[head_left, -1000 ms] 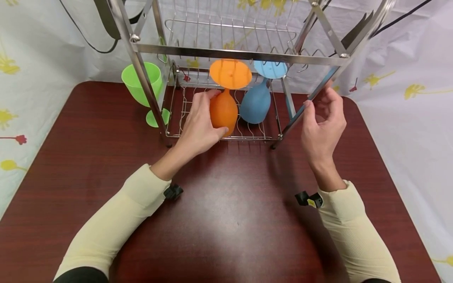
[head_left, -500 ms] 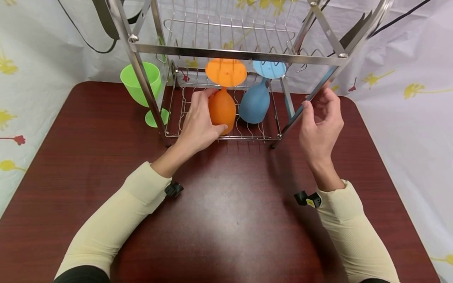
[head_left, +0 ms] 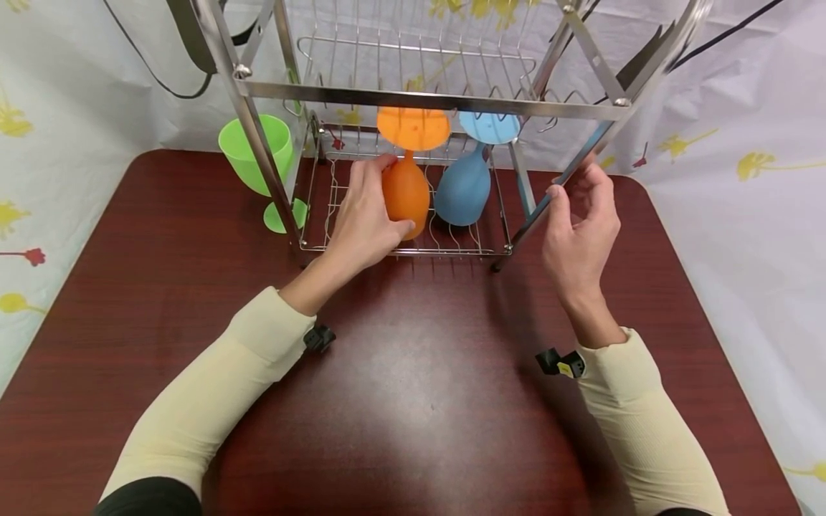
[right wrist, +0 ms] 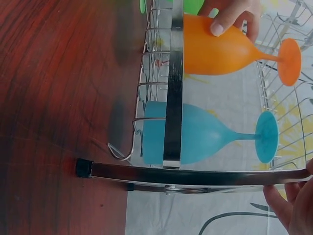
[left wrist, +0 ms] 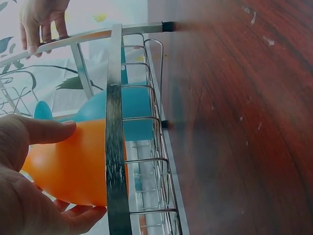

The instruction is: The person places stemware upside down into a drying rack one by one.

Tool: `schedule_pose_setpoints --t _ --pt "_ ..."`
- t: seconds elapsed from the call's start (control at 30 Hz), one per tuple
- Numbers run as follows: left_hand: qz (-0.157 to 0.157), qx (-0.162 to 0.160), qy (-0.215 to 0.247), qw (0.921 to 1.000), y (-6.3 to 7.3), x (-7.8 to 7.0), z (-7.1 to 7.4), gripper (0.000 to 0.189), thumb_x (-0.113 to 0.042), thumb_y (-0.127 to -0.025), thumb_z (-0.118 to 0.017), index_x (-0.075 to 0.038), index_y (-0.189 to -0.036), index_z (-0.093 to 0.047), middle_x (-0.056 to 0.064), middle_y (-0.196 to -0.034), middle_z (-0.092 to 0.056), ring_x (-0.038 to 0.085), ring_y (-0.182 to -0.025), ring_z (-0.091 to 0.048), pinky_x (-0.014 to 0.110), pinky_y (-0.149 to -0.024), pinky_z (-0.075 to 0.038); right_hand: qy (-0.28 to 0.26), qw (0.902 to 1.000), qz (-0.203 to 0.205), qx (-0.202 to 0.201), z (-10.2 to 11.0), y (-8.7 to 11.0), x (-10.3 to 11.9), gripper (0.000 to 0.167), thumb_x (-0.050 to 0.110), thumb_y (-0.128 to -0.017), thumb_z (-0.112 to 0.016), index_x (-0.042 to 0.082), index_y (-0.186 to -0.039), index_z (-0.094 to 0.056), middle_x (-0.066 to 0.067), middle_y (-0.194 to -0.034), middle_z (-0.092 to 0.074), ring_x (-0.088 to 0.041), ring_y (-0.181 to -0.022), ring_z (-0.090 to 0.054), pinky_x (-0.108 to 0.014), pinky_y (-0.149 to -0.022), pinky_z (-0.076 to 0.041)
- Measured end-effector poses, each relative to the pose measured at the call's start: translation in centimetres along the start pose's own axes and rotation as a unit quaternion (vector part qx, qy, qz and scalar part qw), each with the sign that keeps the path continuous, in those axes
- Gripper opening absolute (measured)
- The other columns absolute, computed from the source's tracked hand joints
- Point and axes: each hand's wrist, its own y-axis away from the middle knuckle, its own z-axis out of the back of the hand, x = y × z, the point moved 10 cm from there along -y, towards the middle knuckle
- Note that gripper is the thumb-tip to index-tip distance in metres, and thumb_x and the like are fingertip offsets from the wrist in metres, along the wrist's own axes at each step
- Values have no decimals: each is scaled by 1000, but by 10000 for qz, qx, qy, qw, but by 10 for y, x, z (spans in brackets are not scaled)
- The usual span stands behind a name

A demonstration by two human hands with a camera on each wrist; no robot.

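My left hand (head_left: 364, 222) grips the bowl of an upside-down orange goblet (head_left: 408, 192), thumb on the near side and fingers behind. The goblet is inside the lower tier of a metal dish rack (head_left: 419, 98). In the right wrist view its foot stands higher than the blue goblet's, and its rim is hidden behind the rack's front bar (right wrist: 174, 93). To its right, the blue goblet (head_left: 463, 190) sits upside down on the wire shelf, tilted slightly. My right hand (head_left: 581, 240) holds the rack's right front post (head_left: 560, 183) between thumb and fingers.
A green goblet (head_left: 240, 154) stands upright on the table outside the rack's left side. The upper wire tier (head_left: 361, 72) hangs over the goblets. Dark utensils (head_left: 645, 57) hang at the rack's right, and a dark object (head_left: 190, 36) at its left.
The orange goblet, in my left hand, has shifted slightly left and then a little farther back into the rack. My right hand stays on the post.
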Motion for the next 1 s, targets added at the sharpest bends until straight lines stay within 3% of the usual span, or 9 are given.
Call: schedule_pose_setpoints --t 0.27,0.67,1.0 --pt "20 -70 -76 9999 -7 -1 -2 88 -12 -69 -84 -14 -143 -36 9 -137 -37 28 -121 -48 44 -99 -44 -80 9999 12 -85 0 0 1 28 1 -94 -59 -2 -121 -60 14 -99 -56 -12 -85 -57 -19 -69 -47" --pt "15 -136 -195 9997 -18 1 -9 86 -13 -70 -81 -13 -142 -36 10 -137 -37 31 -110 -54 44 -88 -51 22 10000 -14 -66 1 1 -2 29 3 -94 -60 1 -123 -61 14 -98 -57 -10 -82 -56 -17 -64 -46" --pt "123 -117 -258 9995 -24 2 -11 85 -10 -70 -80 -13 -142 -36 11 -140 -35 30 -113 -52 43 -91 -50 18 9999 124 -19 0 1 -1 27 5 -94 -60 -1 -121 -61 13 -98 -57 -11 -82 -57 -18 -66 -47"
